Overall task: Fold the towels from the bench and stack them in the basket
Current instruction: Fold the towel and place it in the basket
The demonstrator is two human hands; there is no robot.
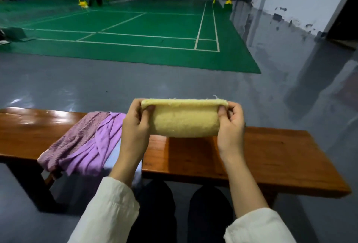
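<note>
I hold the folded yellow towel (184, 119) up above the bench (251, 157), my left hand (133, 126) and right hand (230, 124) each pinching a top corner. I should keep the edges aligned and taut; the basket isn't in view, and purple towels (85, 142) wait on the bench.

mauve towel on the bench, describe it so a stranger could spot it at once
Find the long wooden bench before the green court. On its left part lie purple cloths; the mauve towel is leftmost, dull and knobbly, unlike the smooth, brighter lilac towel beside it.
</note>
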